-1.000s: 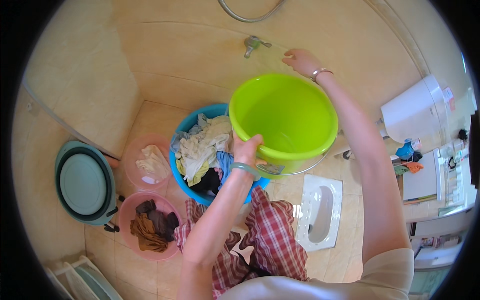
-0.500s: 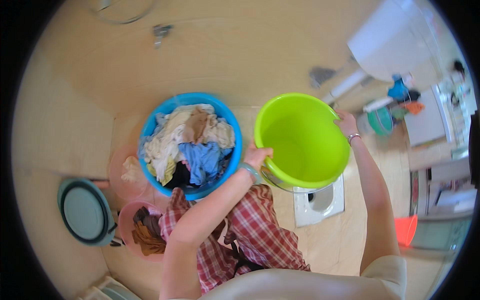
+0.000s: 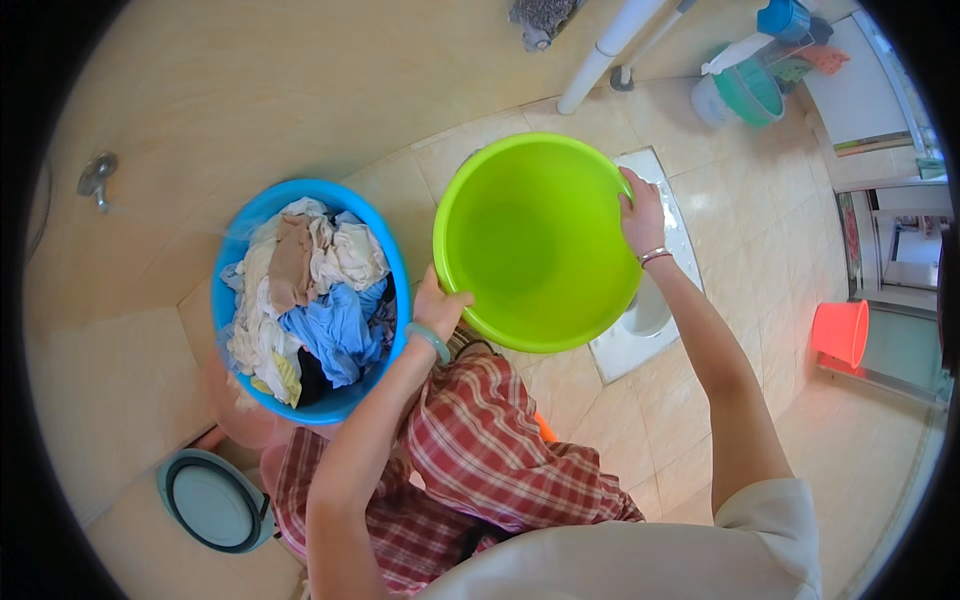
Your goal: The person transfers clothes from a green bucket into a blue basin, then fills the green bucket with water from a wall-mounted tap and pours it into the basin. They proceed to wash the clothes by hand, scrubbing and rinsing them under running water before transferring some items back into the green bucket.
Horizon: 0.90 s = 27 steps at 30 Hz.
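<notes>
A lime-green round plastic bucket (image 3: 540, 240) sits just toward one o'clock of centre, its mouth facing the camera, its outer wall and base hidden. The left hand (image 3: 440, 305) grips its rim at eight o'clock, thumb over the edge, the other fingers mostly out of sight. The right hand (image 3: 643, 210) grips the rim between two and three o'clock. Behind, the bucket covers part of a white ceramic squat toilet (image 3: 625, 355). Toward nine o'clock stands a blue round plastic tub (image 3: 395, 255) heaped with crumpled clothes (image 3: 310, 290), the lower layers buried. Below the red plaid trousers' knee, an orange sliver (image 3: 545, 427) is too covered to identify.
</notes>
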Each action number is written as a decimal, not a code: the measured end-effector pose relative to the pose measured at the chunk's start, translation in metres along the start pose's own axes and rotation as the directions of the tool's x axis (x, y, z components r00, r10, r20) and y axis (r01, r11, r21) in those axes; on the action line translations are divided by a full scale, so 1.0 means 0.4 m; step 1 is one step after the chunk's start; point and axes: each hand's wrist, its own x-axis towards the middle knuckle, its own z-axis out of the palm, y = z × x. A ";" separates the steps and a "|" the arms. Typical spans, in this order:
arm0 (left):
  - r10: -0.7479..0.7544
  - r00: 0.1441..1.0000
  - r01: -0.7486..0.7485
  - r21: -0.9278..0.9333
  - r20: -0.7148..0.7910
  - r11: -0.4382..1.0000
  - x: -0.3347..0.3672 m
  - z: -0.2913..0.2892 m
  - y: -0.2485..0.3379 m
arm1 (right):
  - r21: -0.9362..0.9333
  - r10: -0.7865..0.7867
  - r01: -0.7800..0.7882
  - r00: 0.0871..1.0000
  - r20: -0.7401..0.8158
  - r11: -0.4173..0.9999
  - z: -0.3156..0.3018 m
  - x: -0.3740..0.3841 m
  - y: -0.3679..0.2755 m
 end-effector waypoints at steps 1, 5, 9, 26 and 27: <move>0.009 0.999 -0.008 0.032 -0.034 0.999 0.011 -0.007 0.001 | -0.116 -0.123 0.121 0.992 -0.013 0.986 0.012 0.001 -0.024; 0.295 0.949 -0.285 0.092 -0.114 0.954 0.045 -0.021 -0.065 | -0.422 -0.535 0.613 0.790 0.299 0.668 0.115 0.016 -0.101; 0.471 0.816 -0.352 0.359 -0.335 0.865 0.075 0.004 0.027 | -0.162 -0.530 0.857 0.439 0.725 0.489 0.339 -0.004 -0.085; 0.347 0.896 -0.350 0.039 -0.279 0.936 0.090 0.031 0.063 | -0.256 -0.133 0.226 0.932 0.336 0.940 0.786 -0.165 -0.131; 0.359 0.893 -0.348 0.090 -0.271 0.933 0.091 0.028 0.064 | -0.272 -0.126 0.218 0.939 0.319 0.937 0.796 -0.178 -0.155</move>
